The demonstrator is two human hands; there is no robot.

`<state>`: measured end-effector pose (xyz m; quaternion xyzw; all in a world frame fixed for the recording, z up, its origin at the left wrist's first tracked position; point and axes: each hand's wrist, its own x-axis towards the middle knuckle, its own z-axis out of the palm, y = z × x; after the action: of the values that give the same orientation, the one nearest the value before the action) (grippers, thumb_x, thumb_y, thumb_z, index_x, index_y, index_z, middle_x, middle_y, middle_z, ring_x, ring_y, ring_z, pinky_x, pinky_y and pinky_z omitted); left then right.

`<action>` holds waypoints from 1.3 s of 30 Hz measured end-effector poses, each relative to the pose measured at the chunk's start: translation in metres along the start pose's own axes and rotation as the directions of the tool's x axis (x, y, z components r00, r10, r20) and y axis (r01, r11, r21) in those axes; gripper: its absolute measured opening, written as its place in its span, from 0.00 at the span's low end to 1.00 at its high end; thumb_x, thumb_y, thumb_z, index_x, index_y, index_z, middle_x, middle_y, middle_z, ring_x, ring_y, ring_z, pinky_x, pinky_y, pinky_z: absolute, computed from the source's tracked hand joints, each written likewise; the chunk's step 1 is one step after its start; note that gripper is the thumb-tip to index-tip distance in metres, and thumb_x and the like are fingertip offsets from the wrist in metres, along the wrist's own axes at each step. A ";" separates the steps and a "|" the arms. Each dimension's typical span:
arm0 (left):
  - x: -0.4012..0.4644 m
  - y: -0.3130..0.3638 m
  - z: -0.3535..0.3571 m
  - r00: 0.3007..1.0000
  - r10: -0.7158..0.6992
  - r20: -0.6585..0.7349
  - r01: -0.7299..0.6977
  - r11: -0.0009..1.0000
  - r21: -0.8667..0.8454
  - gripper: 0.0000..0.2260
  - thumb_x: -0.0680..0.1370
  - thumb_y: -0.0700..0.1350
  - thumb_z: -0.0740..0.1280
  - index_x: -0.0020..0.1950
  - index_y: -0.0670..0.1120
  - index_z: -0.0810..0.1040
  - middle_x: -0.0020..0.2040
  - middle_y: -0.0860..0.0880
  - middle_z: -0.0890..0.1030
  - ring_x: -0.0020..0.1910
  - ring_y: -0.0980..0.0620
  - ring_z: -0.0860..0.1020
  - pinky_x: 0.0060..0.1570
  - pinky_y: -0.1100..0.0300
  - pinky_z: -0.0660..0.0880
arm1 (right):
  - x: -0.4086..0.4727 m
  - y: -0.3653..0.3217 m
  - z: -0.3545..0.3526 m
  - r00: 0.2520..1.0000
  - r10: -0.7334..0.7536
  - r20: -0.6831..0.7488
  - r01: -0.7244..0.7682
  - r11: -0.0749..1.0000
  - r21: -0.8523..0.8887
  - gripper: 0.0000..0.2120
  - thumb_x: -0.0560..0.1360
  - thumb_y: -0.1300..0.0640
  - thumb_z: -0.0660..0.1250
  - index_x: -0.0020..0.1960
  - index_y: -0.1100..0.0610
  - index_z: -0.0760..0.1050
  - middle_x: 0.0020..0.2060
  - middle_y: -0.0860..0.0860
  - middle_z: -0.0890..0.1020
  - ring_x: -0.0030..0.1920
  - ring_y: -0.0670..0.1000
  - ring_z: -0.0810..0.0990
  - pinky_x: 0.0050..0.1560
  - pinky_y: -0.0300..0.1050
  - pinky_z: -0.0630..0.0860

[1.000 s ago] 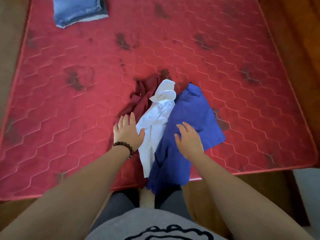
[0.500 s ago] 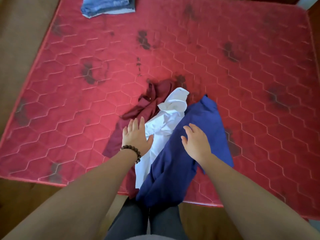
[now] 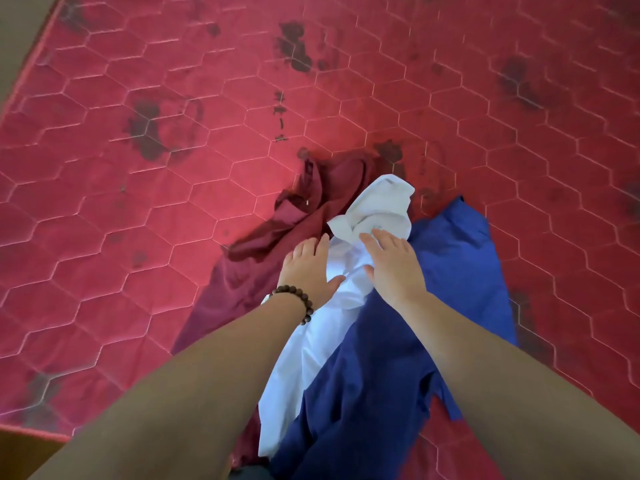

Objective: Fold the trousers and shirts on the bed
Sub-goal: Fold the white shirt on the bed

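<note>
Three crumpled garments lie in a heap near the bed's front edge: a maroon one (image 3: pixel 277 237) on the left, a white shirt (image 3: pixel 377 209) in the middle and a blue one (image 3: pixel 450 271) on the right. My left hand (image 3: pixel 308 268), with a bead bracelet at the wrist, lies flat with straight fingers where the maroon and white cloth meet. My right hand (image 3: pixel 394 265) lies flat on the white shirt just below its bunched collar. Neither hand grips any cloth.
The red quilted mattress (image 3: pixel 138 202) with dark stains spreads all around the heap. Its left edge and a strip of floor (image 3: pixel 14 46) show at the far left. The blue and white garments hang over the front edge.
Both hands have moved forward, the right one from the blue garment onto the white shirt. The view has come closer, and the folded jeans at the far left are out of sight.
</note>
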<state>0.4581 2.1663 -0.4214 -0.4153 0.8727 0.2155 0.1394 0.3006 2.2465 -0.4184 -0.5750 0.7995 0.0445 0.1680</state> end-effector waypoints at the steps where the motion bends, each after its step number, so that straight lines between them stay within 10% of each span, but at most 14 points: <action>1: 0.005 0.001 0.005 1.000 0.009 0.001 -0.009 1.000 -0.026 0.33 0.77 0.59 0.61 0.77 0.45 0.54 0.71 0.44 0.66 0.69 0.44 0.65 0.66 0.52 0.62 | 0.004 0.001 0.006 1.000 -0.001 -0.022 0.001 1.000 0.002 0.24 0.78 0.55 0.63 0.72 0.52 0.63 0.66 0.54 0.72 0.65 0.56 0.70 0.62 0.50 0.66; 7: 0.008 0.010 0.000 0.997 -0.051 -0.052 0.040 0.980 -0.196 0.07 0.82 0.45 0.57 0.53 0.43 0.72 0.50 0.44 0.78 0.48 0.42 0.76 0.39 0.55 0.64 | -0.005 0.001 0.005 0.996 0.072 -0.058 -0.073 0.997 -0.019 0.17 0.76 0.61 0.63 0.63 0.51 0.72 0.44 0.51 0.79 0.44 0.55 0.76 0.35 0.46 0.65; 23: -0.141 0.092 -0.193 0.958 0.148 -0.244 -0.240 0.882 -0.406 0.08 0.80 0.43 0.59 0.45 0.41 0.71 0.37 0.41 0.77 0.36 0.40 0.73 0.38 0.46 0.70 | -0.131 -0.017 -0.225 0.924 0.236 -0.299 -0.172 0.959 0.226 0.12 0.80 0.55 0.59 0.57 0.46 0.79 0.39 0.52 0.82 0.39 0.56 0.78 0.37 0.46 0.67; 27: -0.168 0.117 -0.237 0.927 0.212 -0.309 -0.331 0.851 -0.409 0.09 0.81 0.42 0.58 0.42 0.40 0.70 0.35 0.41 0.76 0.35 0.40 0.73 0.38 0.45 0.71 | -0.146 -0.024 -0.284 0.897 0.382 -0.222 -0.163 0.752 0.639 0.12 0.77 0.62 0.58 0.49 0.59 0.81 0.42 0.55 0.85 0.44 0.56 0.82 0.48 0.52 0.77; 30: -0.184 0.136 -0.265 0.885 0.306 -0.352 -0.427 0.835 -0.348 0.09 0.81 0.42 0.58 0.43 0.41 0.70 0.35 0.42 0.75 0.36 0.40 0.72 0.39 0.47 0.69 | -0.154 -0.033 -0.320 0.822 0.557 -0.118 -0.157 0.421 0.894 0.12 0.75 0.55 0.67 0.40 0.63 0.79 0.35 0.56 0.84 0.37 0.52 0.84 0.46 0.56 0.81; 39: -0.179 0.171 -0.402 0.601 0.480 -0.639 -0.706 0.694 -0.142 0.07 0.77 0.45 0.67 0.52 0.42 0.78 0.47 0.46 0.80 0.47 0.46 0.77 0.49 0.52 0.72 | -0.233 -0.013 -0.468 0.857 0.369 -0.360 0.135 0.513 0.848 0.15 0.74 0.68 0.65 0.57 0.53 0.73 0.42 0.61 0.79 0.41 0.59 0.77 0.43 0.55 0.74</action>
<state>0.4084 2.1832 0.0476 -0.1559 0.9018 0.2843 -0.2856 0.2767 2.3293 0.0971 -0.3508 0.7695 -0.4901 0.2110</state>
